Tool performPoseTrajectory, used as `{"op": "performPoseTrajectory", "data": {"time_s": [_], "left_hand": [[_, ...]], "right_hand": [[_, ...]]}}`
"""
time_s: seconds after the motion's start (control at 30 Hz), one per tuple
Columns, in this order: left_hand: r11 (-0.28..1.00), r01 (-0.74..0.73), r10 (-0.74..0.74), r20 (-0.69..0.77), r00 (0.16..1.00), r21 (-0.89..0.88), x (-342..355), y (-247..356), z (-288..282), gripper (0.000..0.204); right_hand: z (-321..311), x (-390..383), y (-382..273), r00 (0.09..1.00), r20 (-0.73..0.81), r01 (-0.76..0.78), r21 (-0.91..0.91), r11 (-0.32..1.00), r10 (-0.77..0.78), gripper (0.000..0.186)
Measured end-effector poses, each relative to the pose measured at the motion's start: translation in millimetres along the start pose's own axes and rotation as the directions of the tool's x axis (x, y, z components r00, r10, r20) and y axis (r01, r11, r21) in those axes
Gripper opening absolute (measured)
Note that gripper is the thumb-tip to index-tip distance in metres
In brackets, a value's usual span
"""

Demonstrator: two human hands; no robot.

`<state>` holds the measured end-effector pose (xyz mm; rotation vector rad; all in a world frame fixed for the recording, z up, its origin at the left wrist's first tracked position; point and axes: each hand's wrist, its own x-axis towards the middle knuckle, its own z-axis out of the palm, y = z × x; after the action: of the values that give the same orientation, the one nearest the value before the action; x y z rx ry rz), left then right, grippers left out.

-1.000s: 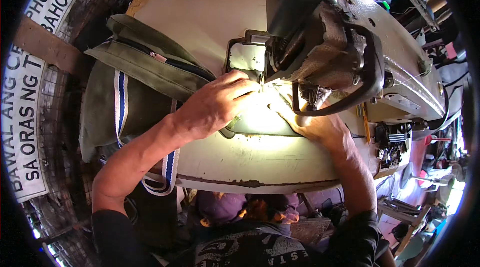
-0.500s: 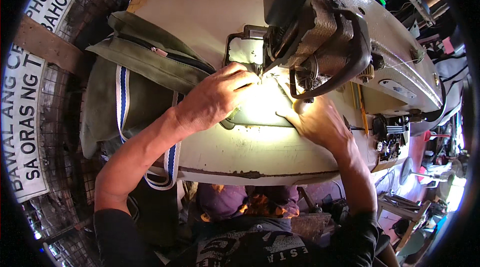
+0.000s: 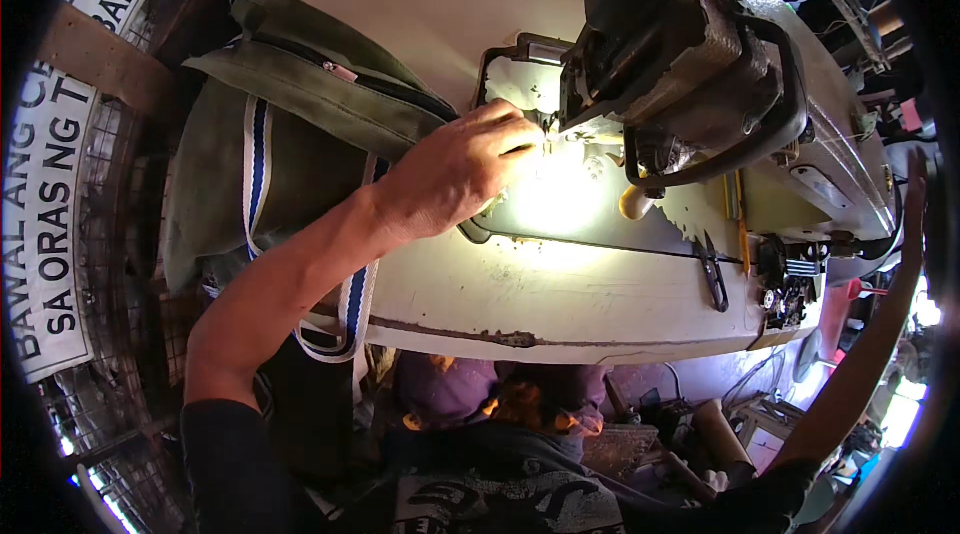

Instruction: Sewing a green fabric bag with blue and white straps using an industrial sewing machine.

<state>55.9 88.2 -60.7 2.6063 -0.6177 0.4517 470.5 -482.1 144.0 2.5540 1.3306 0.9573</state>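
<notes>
Olive bag: it lies on the left of the table (image 3: 450, 284); the olive bag (image 3: 300, 104) has its zip (image 3: 385, 94) running in under your wrist, toward the machine.
Left hand: your left hand (image 3: 465, 169) is bent with its fingertips beside the needle end of the sewing machine (image 3: 680, 79); glare and knuckles hide whether they pinch anything, so I cannot tell.
Right hand: your right hand (image 3: 915, 179) is up at the far right, near the machine's outer end; it is too small to tell whether its fingers are loose or closed.
Lit plate: the lit plate (image 3: 560, 194) is washed out by the lamp; best to check the needle's position by a closer look.
Needle safety: your left fingertips seem very near it; draw them aside before anything turns.
Strap: the blue-and-white strap (image 3: 257, 169) hangs loose at the table's front; keep it clear of your forearm.
Snips: the black snips (image 3: 713, 274) lie right of the plate; leave them there, within reach.
</notes>
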Motion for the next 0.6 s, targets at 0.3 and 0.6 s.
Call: {"op": "performPoseTrajectory", "data": {"time_s": [0.3, 0.6], "left_hand": [[1.000, 0.008, -0.007, -0.066, 0.998, 0.011, 2.4, -3.1, 5.8, 0.037], [1.000, 0.014, -0.015, -0.075, 0.997, -0.003, 9.8, -9.4, 2.2, 0.018]], "right_hand": [[48.8, -11.3, 52.7, 0.942, 0.336, 0.072, -0.226, 0.971, 0.008, 0.048], [52.7, -10.9, 46.8, 0.934, 0.352, -0.029, -0.108, 0.994, 0.065, 0.054]]}}
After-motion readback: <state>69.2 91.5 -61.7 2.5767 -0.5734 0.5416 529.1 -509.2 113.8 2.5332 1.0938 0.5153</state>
